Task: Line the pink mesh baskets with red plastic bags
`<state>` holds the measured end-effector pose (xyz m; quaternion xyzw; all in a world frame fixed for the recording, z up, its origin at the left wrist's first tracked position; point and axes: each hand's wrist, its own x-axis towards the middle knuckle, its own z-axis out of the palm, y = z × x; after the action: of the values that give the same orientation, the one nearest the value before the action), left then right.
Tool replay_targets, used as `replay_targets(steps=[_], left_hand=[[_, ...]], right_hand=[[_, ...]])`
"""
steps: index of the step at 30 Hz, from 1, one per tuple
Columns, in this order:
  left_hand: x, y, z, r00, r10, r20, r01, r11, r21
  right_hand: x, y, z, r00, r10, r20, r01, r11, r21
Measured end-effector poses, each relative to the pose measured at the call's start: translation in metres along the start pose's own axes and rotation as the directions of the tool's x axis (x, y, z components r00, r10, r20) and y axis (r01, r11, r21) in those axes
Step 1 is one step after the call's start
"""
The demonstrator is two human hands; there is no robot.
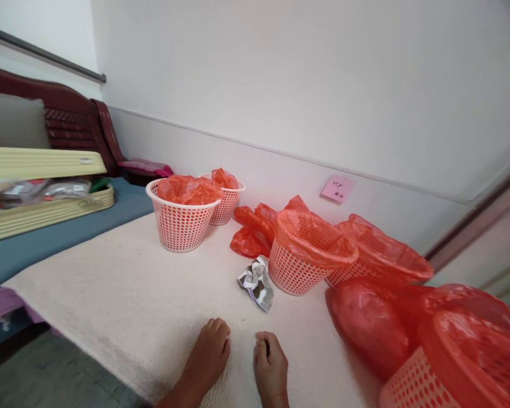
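My left hand (210,350) rests on the cream cloth (123,294) with its fingers curled in, and no object shows in it. Just to its right, my right hand (271,361) lies on the same cloth, fingers bent toward the palm and nothing visible between them. The two hands are apart. Beyond them sits a crumpled bundle of grey, white and brown fabric, seemingly socks (259,283), touched by neither hand. Close behind the bundle stands a white perforated basket (291,272) lined with a red plastic bag (312,232).
At the back left are two more lined baskets (181,226) (225,207). Others (376,255) (416,382) with puffed red bags (369,323) crowd the right. A pink note (337,188) is on the wall. An open cream case (46,212) lies far left.
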<state>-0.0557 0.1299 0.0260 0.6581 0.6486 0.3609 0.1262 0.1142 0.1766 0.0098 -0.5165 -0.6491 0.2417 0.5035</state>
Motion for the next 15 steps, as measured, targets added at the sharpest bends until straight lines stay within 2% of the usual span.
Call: replay_targets(steps=[5, 8, 11, 15], left_hand=[[0.003, -0.008, -0.002, 0.996, 0.005, -0.094, -0.011, 0.998, -0.06], [0.029, -0.019, -0.025, 0.983, 0.025, -0.182, -0.037, 0.997, -0.066], [0.078, -0.031, -0.079, 0.955, 0.049, -0.294, -0.056, 0.998, -0.015], [0.148, -0.043, -0.172, 0.904, 0.102, -0.414, -0.053, 0.99, 0.129]], right_hand=[[0.001, 0.0, 0.001, 1.0, 0.002, -0.011, -0.002, 1.0, -0.017], [0.001, 0.0, 0.001, 1.0, 0.016, 0.009, -0.016, 0.999, -0.035], [0.0, -0.003, 0.0, 1.0, 0.014, 0.018, -0.013, 0.999, -0.039], [0.001, -0.005, 0.0, 1.0, 0.002, 0.01, -0.002, 0.999, -0.032]])
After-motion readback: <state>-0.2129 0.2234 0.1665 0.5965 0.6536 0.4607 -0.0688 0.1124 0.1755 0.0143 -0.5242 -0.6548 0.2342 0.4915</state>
